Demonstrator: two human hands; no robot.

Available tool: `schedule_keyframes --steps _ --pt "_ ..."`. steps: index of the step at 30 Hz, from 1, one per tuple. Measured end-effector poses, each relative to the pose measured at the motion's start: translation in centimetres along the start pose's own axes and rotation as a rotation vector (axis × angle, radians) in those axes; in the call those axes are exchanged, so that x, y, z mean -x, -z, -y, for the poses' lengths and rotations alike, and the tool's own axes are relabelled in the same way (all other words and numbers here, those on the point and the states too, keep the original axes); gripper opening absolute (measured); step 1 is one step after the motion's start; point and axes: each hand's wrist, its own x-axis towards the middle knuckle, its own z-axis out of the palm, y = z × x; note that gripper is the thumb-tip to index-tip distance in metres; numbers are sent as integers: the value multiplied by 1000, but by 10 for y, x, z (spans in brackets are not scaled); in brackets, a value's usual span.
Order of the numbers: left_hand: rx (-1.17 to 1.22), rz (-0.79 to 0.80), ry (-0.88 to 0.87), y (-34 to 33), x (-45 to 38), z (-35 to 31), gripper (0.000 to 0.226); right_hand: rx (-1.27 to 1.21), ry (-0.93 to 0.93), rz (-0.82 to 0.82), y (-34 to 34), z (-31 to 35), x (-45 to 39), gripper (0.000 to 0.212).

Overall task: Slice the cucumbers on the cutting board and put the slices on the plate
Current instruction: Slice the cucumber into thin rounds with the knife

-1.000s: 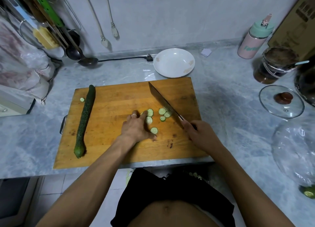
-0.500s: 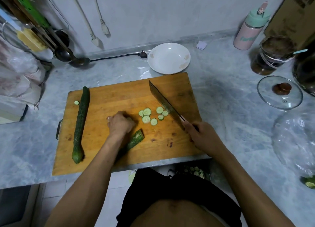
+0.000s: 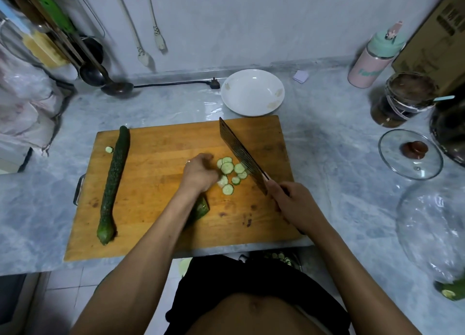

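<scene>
While the person stands at the marble counter (image 3: 327, 138), the wooden cutting board (image 3: 156, 224) lies in front of them with its long edge parallel to the counter edge. The right hand (image 3: 294, 206) grips the handle of the knife (image 3: 241, 156), fingers curled around it; the blade runs away from the person toward the far edge of the board and stands just right of the cucumber slices (image 3: 227, 168). These slices lie in a loose cluster near the middle of the board, some overlapping. The left hand (image 3: 200, 173) rests on the board just left of the cluster, fingers curled; its fingertips are blurred, and whether they pinch a slice cannot be determined. A cut cucumber piece (image 3: 201, 207) lies on the board partly hidden under the left forearm. A whole cucumber (image 3: 113, 183) lies along the left side of the board, well apart from both hands, with a single small slice (image 3: 109, 149) just beside its far end.

The white plate (image 3: 253, 93) sits on the counter just beyond the far edge of the board and holds no slices. To the right, on the counter, stand a pink bottle (image 3: 372, 58), a dark jar (image 3: 405, 98) and a glass lid (image 3: 410, 153). A ladle (image 3: 113, 85) rests at the far left.
</scene>
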Motion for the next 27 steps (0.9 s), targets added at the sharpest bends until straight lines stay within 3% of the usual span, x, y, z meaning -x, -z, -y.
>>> schedule_keyframes --steps 2,4,6,10,16,21,27 --pt "-256 67 46 1 13 3 92 -5 5 -15 -1 1 -1 61" --pt "-396 105 40 -10 19 3 103 -24 6 -25 -3 3 -2 62" --pt "-404 67 -27 -22 18 -4 93 -30 7 -22 -6 5 -1 63" --pt "-176 -81 -229 -31 2 -7 56 -30 13 5 -5 8 4 60" --pt "60 -117 -309 -5 19 24 48 -8 35 16 -7 9 15 58" --pt "-42 -266 -470 17 65 90 19 116 43 108 -20 16 19 65" --pt "-217 -266 -662 3 77 131 29 199 82 192 -43 29 20 65"
